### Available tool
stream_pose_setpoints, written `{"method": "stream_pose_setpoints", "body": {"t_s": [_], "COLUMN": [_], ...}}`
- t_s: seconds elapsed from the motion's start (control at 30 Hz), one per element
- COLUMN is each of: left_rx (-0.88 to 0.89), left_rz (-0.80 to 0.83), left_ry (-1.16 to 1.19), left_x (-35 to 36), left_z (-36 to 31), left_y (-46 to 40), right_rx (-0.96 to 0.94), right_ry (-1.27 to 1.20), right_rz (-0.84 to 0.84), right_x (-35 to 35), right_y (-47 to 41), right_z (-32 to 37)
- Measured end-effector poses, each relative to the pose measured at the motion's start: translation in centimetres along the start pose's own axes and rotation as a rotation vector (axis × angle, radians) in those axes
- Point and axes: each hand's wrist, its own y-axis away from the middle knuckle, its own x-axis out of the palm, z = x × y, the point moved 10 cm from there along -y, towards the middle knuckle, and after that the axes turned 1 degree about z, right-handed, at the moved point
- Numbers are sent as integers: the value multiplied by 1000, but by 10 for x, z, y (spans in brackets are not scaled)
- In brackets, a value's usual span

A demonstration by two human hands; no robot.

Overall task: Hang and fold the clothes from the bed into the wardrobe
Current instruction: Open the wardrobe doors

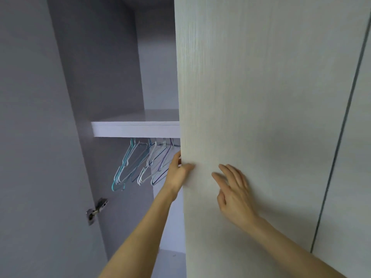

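I face a pale wood-grain wardrobe door (261,97) that fills the middle and right of the view. My left hand (177,172) grips its left edge, thumb on the front and fingers curled behind it. My right hand (234,191) lies against the door's front with fingers straight and spread. Through the gap on the left the grey wardrobe inside shows, with a white shelf (136,128) and several empty wire hangers (138,163) in teal, white and purple hanging under it. No clothes and no bed are in view.
On the far left the other door (30,137) stands swung open, with a metal hinge (96,210) low on it. A dark vertical seam (341,121) on the right separates this door from a further panel.
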Motion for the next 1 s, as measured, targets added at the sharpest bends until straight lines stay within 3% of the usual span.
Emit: {"method": "stream_pose_setpoints", "body": {"t_s": [0.13,0.37,0.5,0.6,0.8,1.0], "left_rx": [94,266,363,523,740,1001], "left_rz": [36,304,469,613,830,804], "left_ry": [4,-40,-51,-182,-404,-643], "left_x": [-1,10,44,87,198,291], "left_z": [-17,-58,-72,-86,-117,-146], "left_y": [58,174,231,262,294,309], "right_rx": [52,108,228,324,552,767], "right_ry": [-114,-283,-379,-490,-446,-170], "right_rz": [-41,-173,-283,-403,-469,-537], "right_x": [-18,-91,-149,-198,-279,-343], "right_y": [24,87,130,156,206,239], "right_z": [23,75,62,43,-1,-41]}}
